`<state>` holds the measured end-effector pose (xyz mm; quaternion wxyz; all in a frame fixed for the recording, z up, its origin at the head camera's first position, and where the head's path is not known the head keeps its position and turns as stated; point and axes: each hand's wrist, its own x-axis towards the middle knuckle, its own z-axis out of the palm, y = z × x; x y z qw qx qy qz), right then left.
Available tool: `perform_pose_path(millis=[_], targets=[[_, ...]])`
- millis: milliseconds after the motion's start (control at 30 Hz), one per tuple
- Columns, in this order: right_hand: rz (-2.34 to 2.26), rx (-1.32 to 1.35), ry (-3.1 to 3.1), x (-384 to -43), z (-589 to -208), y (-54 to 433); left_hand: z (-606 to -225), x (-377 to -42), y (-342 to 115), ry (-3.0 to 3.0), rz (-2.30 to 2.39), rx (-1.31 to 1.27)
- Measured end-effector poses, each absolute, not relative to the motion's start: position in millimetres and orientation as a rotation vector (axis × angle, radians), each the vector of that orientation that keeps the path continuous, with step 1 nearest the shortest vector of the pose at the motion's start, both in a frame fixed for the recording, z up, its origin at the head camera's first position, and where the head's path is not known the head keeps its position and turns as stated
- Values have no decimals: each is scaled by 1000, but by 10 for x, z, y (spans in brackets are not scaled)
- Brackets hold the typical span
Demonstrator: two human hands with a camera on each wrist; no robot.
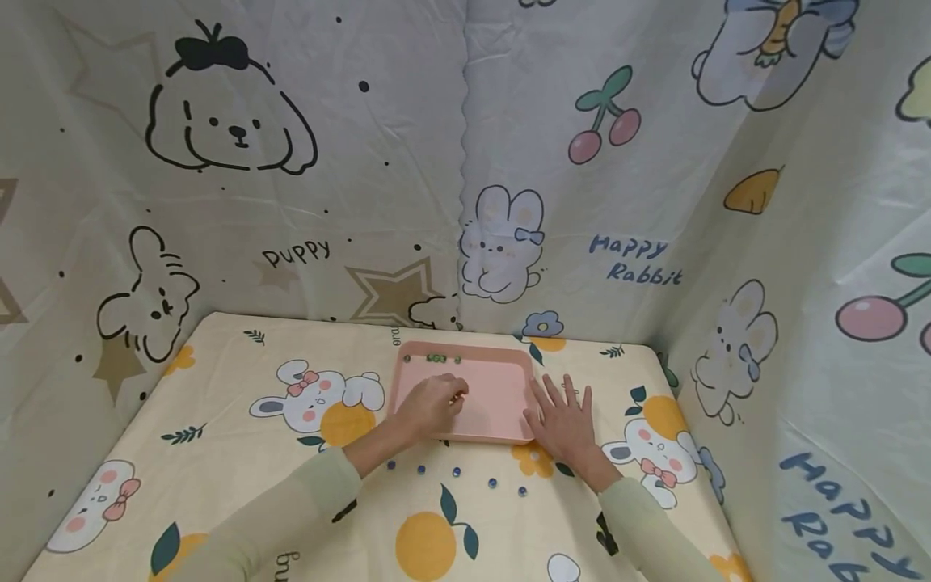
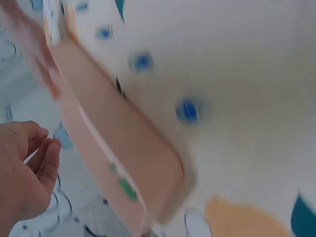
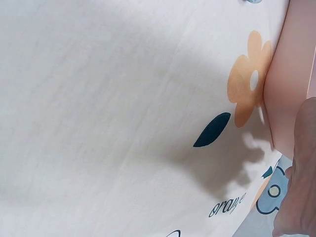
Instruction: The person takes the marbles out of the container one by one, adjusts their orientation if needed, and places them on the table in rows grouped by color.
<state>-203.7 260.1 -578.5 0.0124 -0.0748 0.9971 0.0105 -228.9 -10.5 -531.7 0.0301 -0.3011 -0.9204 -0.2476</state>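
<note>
My left hand [image 1: 432, 406] is over the middle of a shallow pink tray [image 1: 502, 414], its fingers bent and the thumb close to the fingertips. In the left wrist view the same hand [image 2: 27, 170] shows curled fingers, and I cannot tell whether something small sits between them. Several green marbles [image 1: 436, 358] lie along the tray's far side, some bunched together. With fingers spread, my right hand [image 1: 563, 424] rests at the tray's right edge. Several blue marbles [image 1: 457, 472] form a row on the cloth in front of the tray.
A patterned cream cloth [image 1: 291, 501] with rabbits and oranges covers the table. Printed curtains [image 1: 407, 202] hang behind it and along the sides. The tray's raised wall [image 2: 123, 133] appears close up in the left wrist view.
</note>
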Motion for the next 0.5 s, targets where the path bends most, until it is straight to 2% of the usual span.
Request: perform_pose_path(millis=[233, 500], targets=[[12, -245, 3139, -2010, -5808, 2612, -5373, -2601, -357, -2962, -646, -757], [10, -256, 3141, -1991, -5826, 2615, -5530, -2821, -420, -3075, -726, -525]])
